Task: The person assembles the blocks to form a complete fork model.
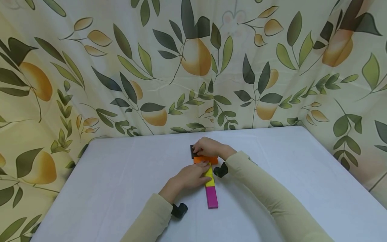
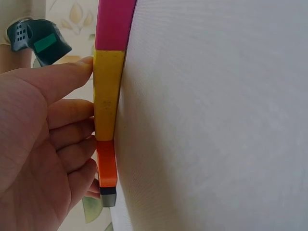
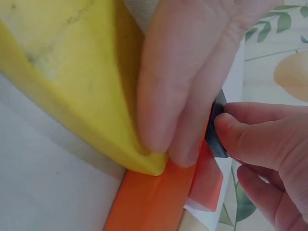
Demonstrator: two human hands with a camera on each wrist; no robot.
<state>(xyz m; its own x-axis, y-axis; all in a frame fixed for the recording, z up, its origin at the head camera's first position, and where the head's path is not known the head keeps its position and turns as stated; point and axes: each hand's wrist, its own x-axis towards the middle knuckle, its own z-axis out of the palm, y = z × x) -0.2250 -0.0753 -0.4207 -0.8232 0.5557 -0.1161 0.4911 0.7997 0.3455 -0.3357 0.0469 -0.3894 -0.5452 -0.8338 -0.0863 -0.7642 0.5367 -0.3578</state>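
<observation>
A magenta block (image 1: 212, 197), a yellow block (image 1: 209, 174) and an orange block (image 1: 213, 160) lie end to side on the white table, with a black block (image 1: 192, 152) at the far end. My left hand (image 1: 188, 175) rests its fingertips on the yellow and orange blocks; the left wrist view shows its thumb against the yellow block (image 2: 107, 96). Over the far end, my right hand (image 1: 211, 148) pinches the black block (image 3: 217, 130) between thumb and finger. Beside the orange block (image 3: 151, 199), the right wrist view shows a reddish block (image 3: 207, 180), mostly hidden in the head view.
The white tabletop (image 1: 121, 188) spreads around the blocks on both sides. Behind it hangs a curtain (image 1: 169, 84) printed with fruit and leaves. Dark devices (image 1: 179, 211) sit at both wrists, low over the table.
</observation>
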